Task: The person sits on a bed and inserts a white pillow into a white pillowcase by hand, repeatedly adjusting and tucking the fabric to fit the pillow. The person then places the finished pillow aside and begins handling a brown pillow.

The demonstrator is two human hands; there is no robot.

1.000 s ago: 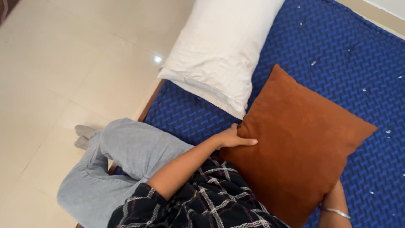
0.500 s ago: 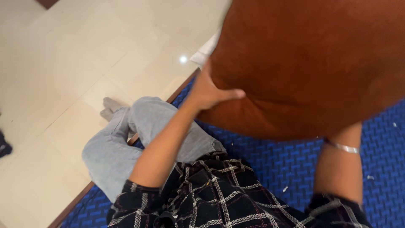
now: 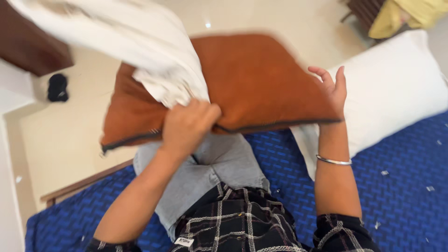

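Note:
A rust-brown cushion (image 3: 261, 84) is held up in the air over my lap, with its zipped edge facing me. My left hand (image 3: 186, 126) is closed on that zipped edge and on a bunch of white fabric (image 3: 126, 42) that streams up to the left, blurred. My right hand (image 3: 332, 88) rests against the cushion's right corner with its fingers spread and raised. It wears a silver bangle at the wrist. I sit on a blue patterned mattress (image 3: 401, 186) in grey trousers and a dark checked shirt.
A white pillow (image 3: 396, 88) lies on the mattress to the right of the cushion. The bed's wooden edge (image 3: 84, 184) runs at left, with cream floor tiles beyond. A dark small object (image 3: 58, 87) sits on the floor. Yellow cloth (image 3: 410, 14) lies at the top right.
The cushion was lifted off the mattress and turned flat in front of me. My left hand shifted to its near edge and now also grips white fabric. The view swung round.

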